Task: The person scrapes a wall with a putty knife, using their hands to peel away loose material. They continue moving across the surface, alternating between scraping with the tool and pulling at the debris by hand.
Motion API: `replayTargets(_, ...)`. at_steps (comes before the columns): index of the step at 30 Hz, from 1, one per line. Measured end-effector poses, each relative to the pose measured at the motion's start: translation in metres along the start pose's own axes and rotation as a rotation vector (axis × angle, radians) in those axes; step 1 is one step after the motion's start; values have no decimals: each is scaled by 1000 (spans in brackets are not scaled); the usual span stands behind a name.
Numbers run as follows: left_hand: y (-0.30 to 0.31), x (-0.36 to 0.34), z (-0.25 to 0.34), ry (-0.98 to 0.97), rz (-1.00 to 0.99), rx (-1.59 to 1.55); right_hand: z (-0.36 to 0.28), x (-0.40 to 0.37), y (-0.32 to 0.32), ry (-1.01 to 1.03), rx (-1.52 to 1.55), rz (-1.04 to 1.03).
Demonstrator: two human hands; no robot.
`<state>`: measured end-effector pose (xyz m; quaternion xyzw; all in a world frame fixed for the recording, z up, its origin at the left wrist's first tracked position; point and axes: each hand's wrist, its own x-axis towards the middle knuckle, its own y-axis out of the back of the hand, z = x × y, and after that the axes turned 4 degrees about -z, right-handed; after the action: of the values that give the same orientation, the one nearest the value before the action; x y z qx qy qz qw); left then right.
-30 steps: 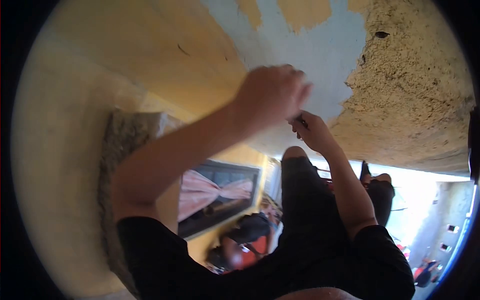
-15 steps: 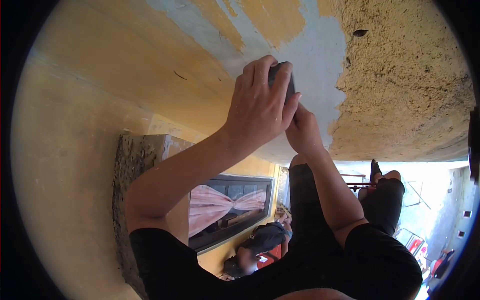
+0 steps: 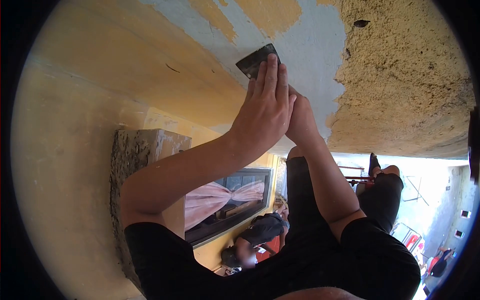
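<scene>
A dark, flat scraper blade lies against the bare grey-white patch where yellow paint is gone. My left hand has its fingers stretched out side by side, resting flat on the blade, with the thumb toward my other hand. Close beside and partly behind it, my right hand is closed around what seems to be the scraper's handle, which is mostly hidden. Flaking yellow paint borders the patch above, and rough, pitted yellow plaster lies to its right.
A stained pillar juts out at the left. Beyond my left forearm is a dark-framed window with a pink curtain. A person in dark clothes is below it. Red metal bars show near my legs.
The blade has turned and shifted left, so more of it shows. The fingers of my left hand have straightened and come together on it. The whole view has shifted slightly.
</scene>
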<state>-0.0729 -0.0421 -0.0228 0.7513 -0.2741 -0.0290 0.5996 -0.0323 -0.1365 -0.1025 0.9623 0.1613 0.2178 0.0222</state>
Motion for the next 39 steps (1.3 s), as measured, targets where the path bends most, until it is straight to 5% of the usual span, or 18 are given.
replayTargets(39,24,8,-13,49,190,-7,-50,24,21,-164,165,-196)
